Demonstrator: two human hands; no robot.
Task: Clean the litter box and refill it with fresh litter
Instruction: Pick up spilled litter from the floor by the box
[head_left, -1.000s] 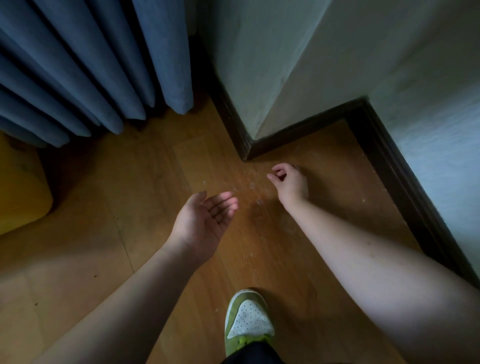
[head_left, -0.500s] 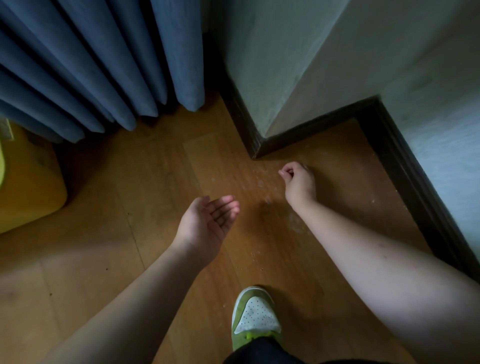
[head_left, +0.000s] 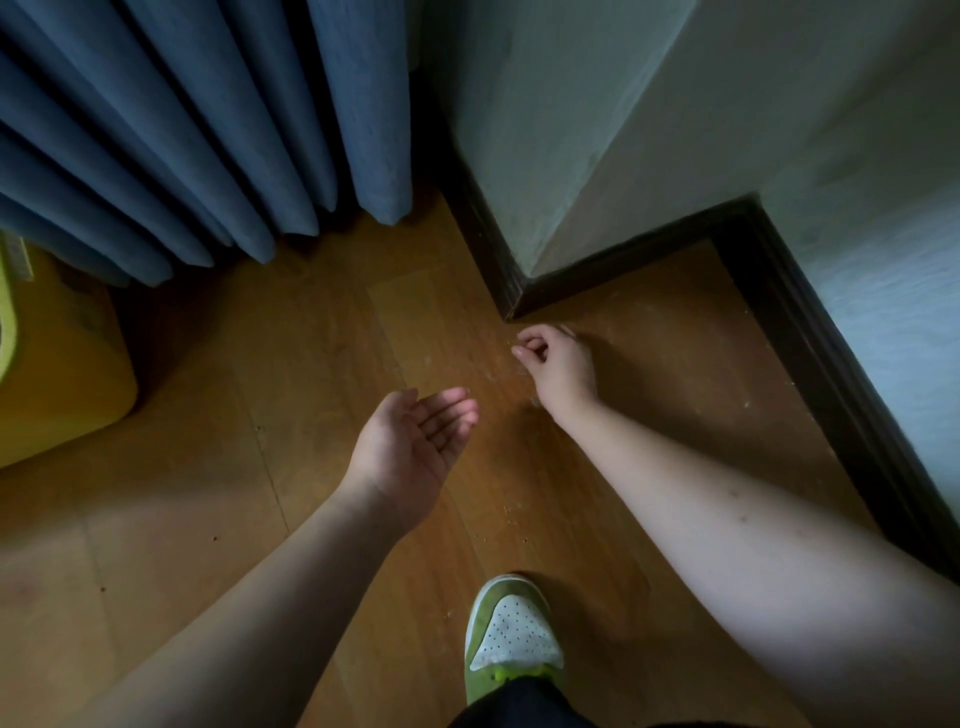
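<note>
Head: litter box (head_left: 57, 358) left of hands.

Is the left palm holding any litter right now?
No: the left hand is cupped palm-up with nothing visible in it, above the wooden floor.

Curtain (head_left: 208, 130) hangs at far left, hem just above floor (head_left: 182, 493). Box (head_left: 57, 358) stands on floor at left edge, before curtain. Wall corner (head_left: 524, 156) juts right of curtain. Right hand (head_left: 558, 366) low near corner's baseboard (head_left: 506, 291); left hand (head_left: 415, 452) nearer, to its left. Shoe (head_left: 511, 634) on floor, nearest, between forearms.
</note>
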